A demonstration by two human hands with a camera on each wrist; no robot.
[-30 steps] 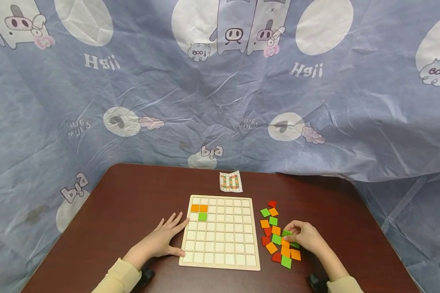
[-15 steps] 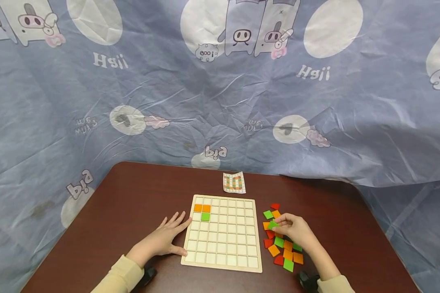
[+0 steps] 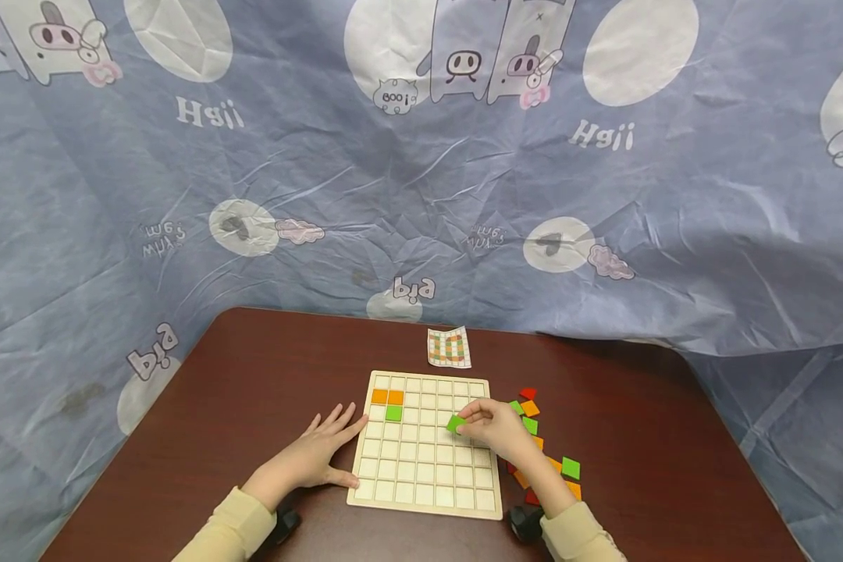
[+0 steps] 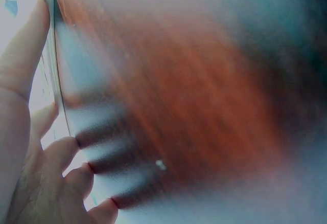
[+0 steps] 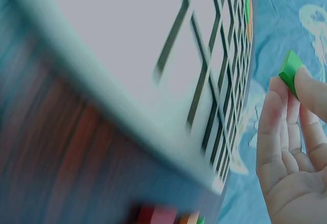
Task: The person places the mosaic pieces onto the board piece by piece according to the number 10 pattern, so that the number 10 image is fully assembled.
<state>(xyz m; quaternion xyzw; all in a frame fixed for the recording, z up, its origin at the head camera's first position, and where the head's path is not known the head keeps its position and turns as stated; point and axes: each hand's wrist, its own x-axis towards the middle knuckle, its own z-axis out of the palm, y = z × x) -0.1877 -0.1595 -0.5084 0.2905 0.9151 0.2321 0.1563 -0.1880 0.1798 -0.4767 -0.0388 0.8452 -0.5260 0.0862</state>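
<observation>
My right hand [image 3: 497, 428] pinches a green square tile [image 3: 455, 423] between thumb and fingertips, over the right half of a pale wooden grid board [image 3: 416, 473]. In the right wrist view the green tile [image 5: 290, 71] stands out from the fingertips, above the board [image 5: 138, 24]. Two orange tiles [image 3: 387, 397] sit side by side in cells at the board's upper left, with one green tile [image 3: 393, 414] below the right one. My left hand [image 3: 312, 453] lies with spread fingers, its thumb and fingertips at the board's left edge; the left wrist view shows these fingers [image 4: 61, 152] along that edge.
Loose red, orange and green tiles [image 3: 570, 468] lie on the brown table [image 3: 288, 351] right of the board, partly hidden by the right forearm. Behind the board lies a small paper sheet [image 3: 449, 348] with a coloured grid pattern. A printed blue cloth [image 3: 407, 179] hangs behind the table.
The right hand has taken a green tile from the loose pile and carried it left, over the board. The left hand has stayed at the board's left edge.
</observation>
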